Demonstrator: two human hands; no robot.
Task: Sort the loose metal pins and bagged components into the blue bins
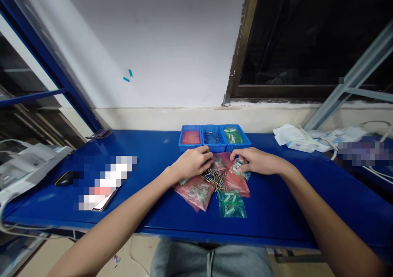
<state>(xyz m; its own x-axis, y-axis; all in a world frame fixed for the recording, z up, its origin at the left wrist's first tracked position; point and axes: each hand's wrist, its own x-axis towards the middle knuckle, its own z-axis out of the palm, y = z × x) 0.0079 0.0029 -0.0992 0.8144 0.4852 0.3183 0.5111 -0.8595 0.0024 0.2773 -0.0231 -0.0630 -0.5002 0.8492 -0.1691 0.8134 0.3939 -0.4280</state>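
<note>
My left hand (195, 161) is curled, fingertips down at the left edge of a loose pile of screws (217, 179); what it grips, if anything, is hidden. Thumb and fingers of my right hand (259, 161) close on a small greenish plastic bag (246, 174) with pale parts inside. Under that bag lies a red plastic bag (236, 183). Another red bag (196, 193), with pale pieces in it, lies in front of my left hand. Nearest the table's front edge is a flat green bag (232, 205) holding white pieces.
Behind my hands three blue bins stand side by side: a left bin (189, 148) with red bags, a middle bin (214, 148) with screws, a right bin (235, 147) with green bags. A phone (107, 199) and black mouse (64, 179) lie left; white packaging (296, 138) lies right.
</note>
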